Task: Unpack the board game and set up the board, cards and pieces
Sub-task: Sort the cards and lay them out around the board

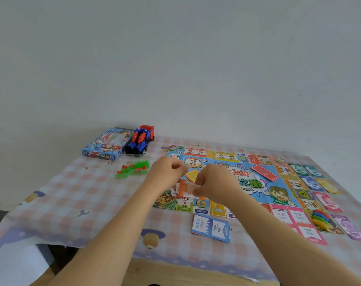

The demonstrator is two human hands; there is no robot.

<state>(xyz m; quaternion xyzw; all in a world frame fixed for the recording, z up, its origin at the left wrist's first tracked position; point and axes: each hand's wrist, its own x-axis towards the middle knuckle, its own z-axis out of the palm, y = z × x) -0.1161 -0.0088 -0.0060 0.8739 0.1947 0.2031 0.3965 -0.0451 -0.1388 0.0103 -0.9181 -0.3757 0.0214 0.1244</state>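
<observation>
Between my hands: a card bundle (pixel 184 187), orange and white, held just above the near left part of the board. It may be in clear wrap, but blur hides that.
Left hand (pixel 167 172): fingers curled, pinching the bundle's far end.
Right hand (pixel 214 181): fingers curled, pinching the near end. I judge the two hands are pulling against each other to open or split the bundle.
Board (pixel 258 182): unfolded flat on the table, so cards can go straight down onto it.
On the board: a red deck (pixel 265 172) right of centre and a yellow card (pixel 193 175) just beyond my hands.
Blue cards (pixel 211 227): a stack on the cloth, just beside the board's near edge.
Right side: coloured cards (pixel 311 182) in rows beside the board, and a heap of coloured pieces (pixel 320 219) at its near right corner.
Left side: green and red houses (pixel 134 170) in a loose pile. Beyond them is the game box (pixel 105 145), with a toy truck (pixel 140 141) right beside it.
Underneath: a checked tablecloth (pixel 72 193).
In the way: my own hands cover the squares below the bundle, and the yellow card lies close to where it might land.
</observation>
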